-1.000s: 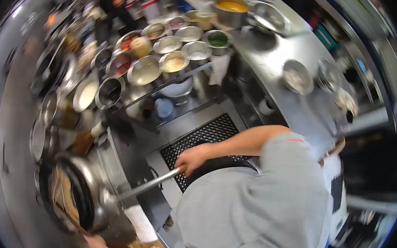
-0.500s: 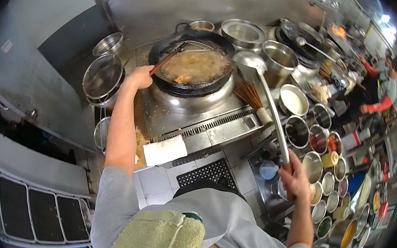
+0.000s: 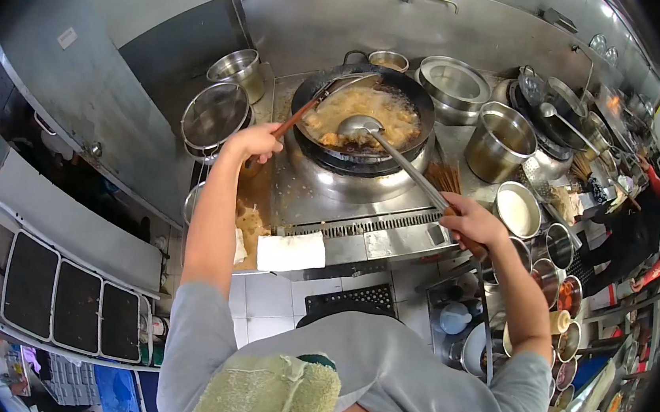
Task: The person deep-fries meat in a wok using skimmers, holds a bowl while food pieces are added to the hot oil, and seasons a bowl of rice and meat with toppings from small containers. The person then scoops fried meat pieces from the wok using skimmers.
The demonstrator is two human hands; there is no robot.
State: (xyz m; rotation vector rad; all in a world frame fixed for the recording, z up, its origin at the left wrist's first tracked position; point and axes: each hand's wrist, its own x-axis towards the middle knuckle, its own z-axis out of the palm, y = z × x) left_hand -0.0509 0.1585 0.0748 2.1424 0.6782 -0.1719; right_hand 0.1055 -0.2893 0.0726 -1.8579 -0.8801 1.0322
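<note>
In the head view a black wok [image 3: 428, 114] sits on the stove, filled with bubbling golden oil [image 3: 387, 107] and browned pieces of food at its near side. My left hand [image 3: 253, 143] is closed around the wooden handle of a skimmer [image 3: 297, 116]; its curved metal rim rests at the wok's left and far side. My right hand [image 3: 471, 221] grips the wooden end of a long metal ladle [image 3: 409, 166]. The ladle's bowl lies in the oil near the food pieces. A bamboo brush [image 3: 444, 177] lies partly behind the ladle handle.
Left of the wok stand a round mesh strainer [image 3: 215, 115] and a steel pot [image 3: 237, 72]. A tall steel pot [image 3: 501, 143] and a bowl of white liquid [image 3: 517, 210] stand right. A white cloth [image 3: 291, 251] lies on the stove's front edge. A co-worker [image 3: 630, 227] is at far right.
My right hand has brought the ladle left, from beside the wok into the oil. My left hand still holds the skimmer at the wok. The camera view has turned somewhat.
</note>
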